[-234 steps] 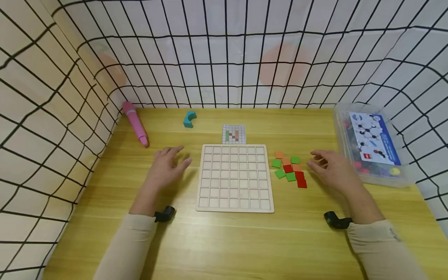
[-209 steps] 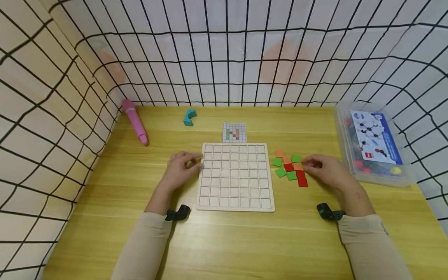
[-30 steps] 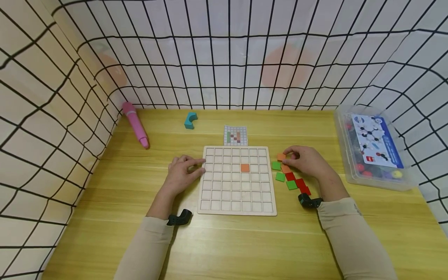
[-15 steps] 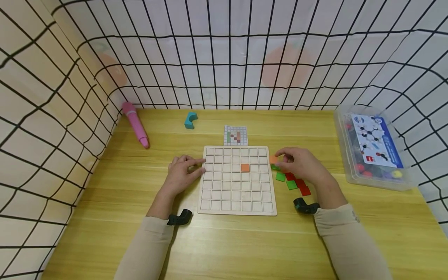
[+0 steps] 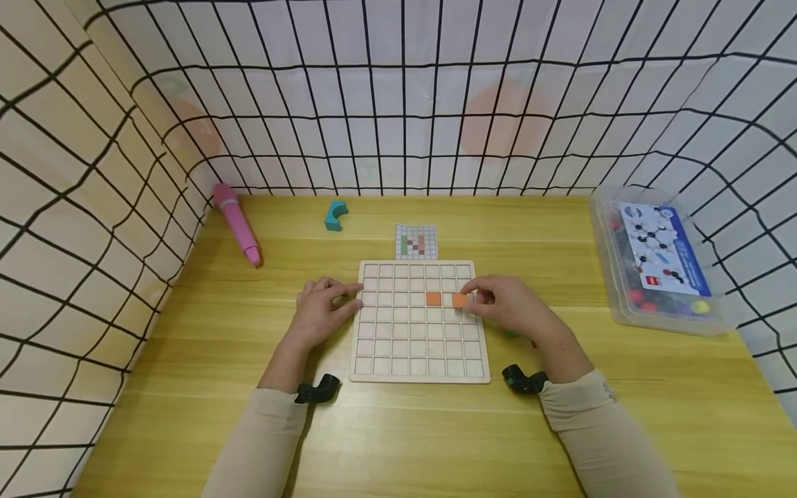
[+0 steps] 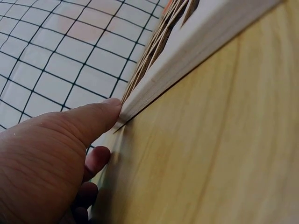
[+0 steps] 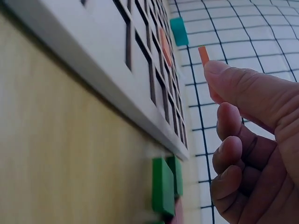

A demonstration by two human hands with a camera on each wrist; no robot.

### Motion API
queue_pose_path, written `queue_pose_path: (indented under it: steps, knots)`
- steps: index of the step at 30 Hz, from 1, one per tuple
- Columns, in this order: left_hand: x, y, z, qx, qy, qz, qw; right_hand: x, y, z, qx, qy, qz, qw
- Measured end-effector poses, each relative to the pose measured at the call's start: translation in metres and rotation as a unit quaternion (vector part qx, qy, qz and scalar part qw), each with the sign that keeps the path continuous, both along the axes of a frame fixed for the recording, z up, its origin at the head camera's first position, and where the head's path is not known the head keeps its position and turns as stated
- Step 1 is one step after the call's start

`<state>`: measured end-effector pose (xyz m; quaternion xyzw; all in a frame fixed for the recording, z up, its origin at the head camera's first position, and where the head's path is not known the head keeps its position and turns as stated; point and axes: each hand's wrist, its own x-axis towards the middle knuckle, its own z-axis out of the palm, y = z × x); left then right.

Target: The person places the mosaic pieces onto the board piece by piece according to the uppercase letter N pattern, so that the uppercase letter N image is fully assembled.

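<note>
My right hand point(image 5: 513, 304) pinches an orange square tile point(image 5: 459, 299) between thumb and forefinger, over the right part of the wooden grid board point(image 5: 398, 349). In the right wrist view that tile point(image 7: 203, 55) stands raised above the board, with the other fingers curled below. Another orange tile point(image 5: 433, 299) lies in a cell of the second row. At the board's left edge, my left hand point(image 5: 319, 312) rests with thumb and forefinger extended against the rim. The left wrist view has the thumb point(image 6: 100, 114) touching the board's side. Green tiles point(image 7: 162, 186) lie beside the board, mostly hidden by my right hand in the head view.
Behind the board lies a small printed grid card point(image 5: 416, 242) with coloured squares. A teal arch block point(image 5: 334, 217) and a pink microphone-shaped object point(image 5: 238, 225) are at the back left. At right stands a clear plastic box point(image 5: 660, 263). Black netting point(image 5: 405, 116) surrounds the table.
My right hand has picked up an orange tile from the pile and carried it left over the board. Earlier, one orange tile came onto the board, and my left hand moved to its edge.
</note>
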<state>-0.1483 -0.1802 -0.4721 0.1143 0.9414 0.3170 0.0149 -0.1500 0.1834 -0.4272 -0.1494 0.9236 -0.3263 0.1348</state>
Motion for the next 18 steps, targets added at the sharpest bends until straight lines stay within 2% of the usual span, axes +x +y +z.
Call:
queue_pose_path:
  steps: [7,11,18]
  knots:
    - [0.002,-0.003,0.000,0.004,0.002,0.007,1.0000,0.001,-0.019,-0.005,0.007,-0.008,0.032,0.9994]
    - [0.001,-0.002,0.000,0.010,0.005,0.003,0.9999,0.004,-0.026,-0.008,0.022,-0.022,0.028,0.9991]
    - [0.000,0.002,0.000,0.013,0.007,0.000,0.9999,0.007,-0.031,-0.011,0.043,-0.009,0.025,0.9987]
